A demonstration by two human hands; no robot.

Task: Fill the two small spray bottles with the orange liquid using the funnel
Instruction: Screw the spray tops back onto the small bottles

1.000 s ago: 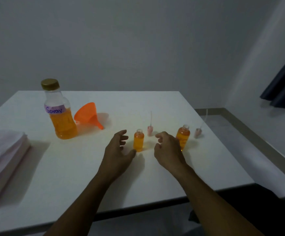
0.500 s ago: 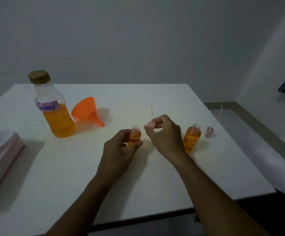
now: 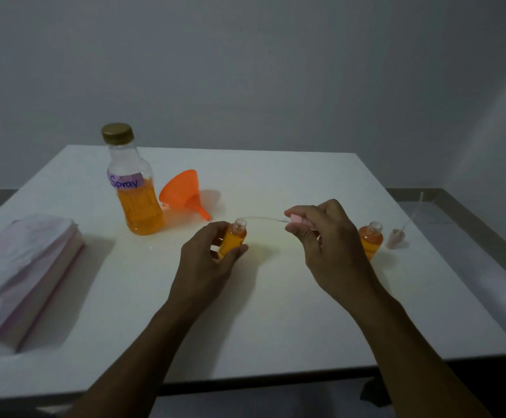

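1 filled spray bottle [image 3: 233, 241], near the funnel [image 3: 184, 190], sits gripped in the left hand [image 3: 205, 260]; the right hand [image 3: 328, 239] pinches a pink sprayer cap [image 3: 297, 219].

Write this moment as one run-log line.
left hand: holds small bottle | right hand: pinches pink sprayer | funnel: on its side

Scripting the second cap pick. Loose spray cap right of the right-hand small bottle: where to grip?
Pinch the spray cap by its stubby pink body, low, from the right. Its thin tube sticks up, likely too flimsy, and the small bottle stands close on its left.
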